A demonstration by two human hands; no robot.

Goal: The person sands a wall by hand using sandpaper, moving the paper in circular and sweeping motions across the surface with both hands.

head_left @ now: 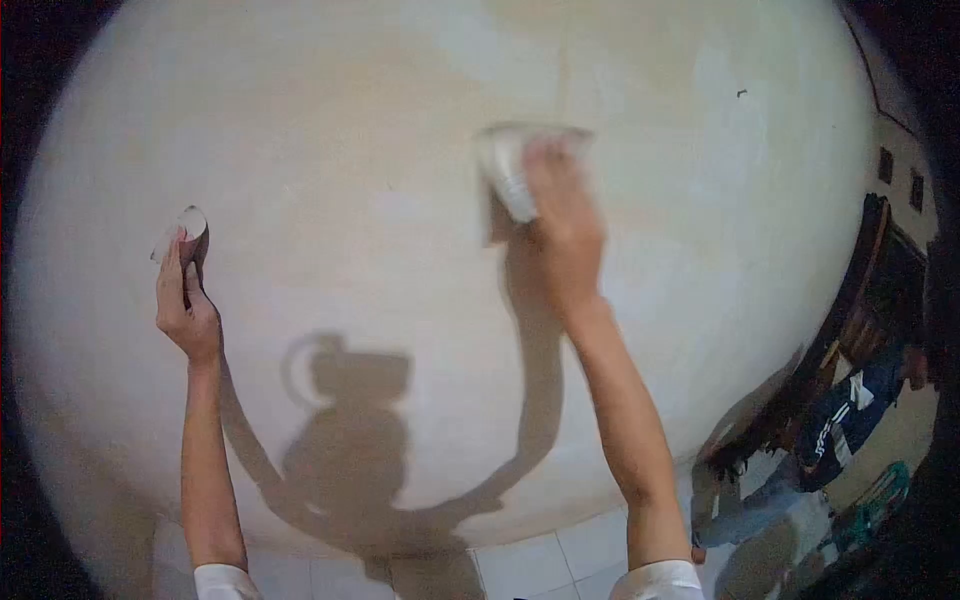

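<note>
My right hand (568, 220), blurred by motion, presses a pale, folded cloth-like piece (512, 170) against the off-white wall (400, 150), right of the view's middle. Further left and a little lower, my left hand (187, 300) holds a smaller pale piece (192, 228) between its fingers at the wall. What either piece is made of cannot be made out for sure. Both arms are stretched out.
My shadow falls on the wall between the arms. Pale floor tiles (520, 565) run along the wall's foot. At the right, a person in a dark top (850, 415) is near dark furniture (870, 290) and a green object (885, 490).
</note>
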